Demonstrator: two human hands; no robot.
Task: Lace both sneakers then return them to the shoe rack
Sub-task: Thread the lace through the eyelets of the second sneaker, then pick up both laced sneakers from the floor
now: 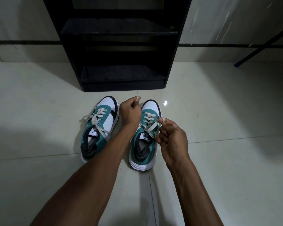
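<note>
Two teal, white and black sneakers stand side by side on the tiled floor, toes pointing at the black shoe rack (173, 66). The left sneaker (99, 128) has its cream lace threaded and tied in a loose bow. Over the right sneaker (145, 141), my left hand (130, 111) is closed on one end of the cream lace (149, 123), its tip showing above my fingers. My right hand (170, 136) pinches the other end beside the eyelets. Both ends are pulled taut and outward.
The rack's dark shelves (121, 75) stand open just beyond the shoes. A dark pole with a blue tip (238, 63) leans at the far right. Glossy pale floor tiles (219, 119) surround the shoes, and a wall rises behind the rack.
</note>
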